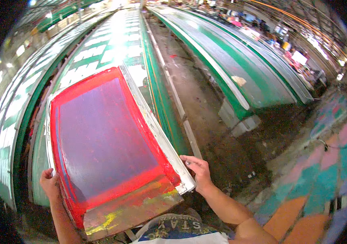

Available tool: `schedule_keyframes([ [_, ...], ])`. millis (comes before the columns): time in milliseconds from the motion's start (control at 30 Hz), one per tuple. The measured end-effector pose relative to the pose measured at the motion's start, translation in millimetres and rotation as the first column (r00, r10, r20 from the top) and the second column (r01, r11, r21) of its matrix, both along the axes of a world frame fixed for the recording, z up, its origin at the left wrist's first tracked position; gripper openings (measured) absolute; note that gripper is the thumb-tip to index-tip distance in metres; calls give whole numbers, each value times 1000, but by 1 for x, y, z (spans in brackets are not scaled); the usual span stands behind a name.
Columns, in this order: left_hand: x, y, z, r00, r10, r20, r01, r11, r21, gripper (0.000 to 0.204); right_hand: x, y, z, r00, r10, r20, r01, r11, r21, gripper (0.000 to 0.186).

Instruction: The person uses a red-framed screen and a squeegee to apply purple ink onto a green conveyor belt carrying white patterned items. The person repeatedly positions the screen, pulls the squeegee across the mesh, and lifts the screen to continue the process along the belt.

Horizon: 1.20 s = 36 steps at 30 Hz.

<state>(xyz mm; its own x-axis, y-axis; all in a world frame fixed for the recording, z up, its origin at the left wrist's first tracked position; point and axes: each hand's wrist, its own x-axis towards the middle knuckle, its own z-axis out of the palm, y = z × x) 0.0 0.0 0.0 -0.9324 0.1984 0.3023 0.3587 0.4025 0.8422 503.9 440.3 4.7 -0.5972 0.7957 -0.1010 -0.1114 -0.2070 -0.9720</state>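
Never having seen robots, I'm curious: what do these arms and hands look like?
A person's ungloved left hand and ungloved right hand, the latter with a small dark spot near one fingertip. Both forearms are bare, without cables. Between them, a dark-and-white printed fabric top shows.

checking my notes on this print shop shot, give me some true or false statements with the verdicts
1. The left hand and right hand are at opposite sides of the frame. True.
2. The mesh is bordered in green. False: its border is red.
3. The brown strip at the frame's near end has yellow smears. True.
4. The coloured patches are at the picture's left. False: they are at the lower right.
5. The long table to the right of the aisle has green on it. True.
6. The frame's outer right edge is black. False: it is white.
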Motion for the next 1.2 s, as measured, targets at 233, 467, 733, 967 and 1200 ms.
schedule_keyframes([
  [233,145,-28,22,991,132,29,-135,978,156,30,38,67,18,978,206,-17,-207,975,-82,44],
  [467,207,-36,-4,951,307,36,-308,948,76,29,35,101,9,944,331,13,-330,944,-27,46],
  [733,293,2,-10,939,337,66,-343,926,159,35,27,198,-1,883,469,10,-466,880,-92,51],
  [967,408,51,20,793,598,116,-609,778,156,36,0,276,24,766,642,-40,-632,740,-230,50],
  [1200,482,31,13,612,783,112,-790,599,133,35,-54,258,8,591,805,-59,-803,579,-142,47],
])
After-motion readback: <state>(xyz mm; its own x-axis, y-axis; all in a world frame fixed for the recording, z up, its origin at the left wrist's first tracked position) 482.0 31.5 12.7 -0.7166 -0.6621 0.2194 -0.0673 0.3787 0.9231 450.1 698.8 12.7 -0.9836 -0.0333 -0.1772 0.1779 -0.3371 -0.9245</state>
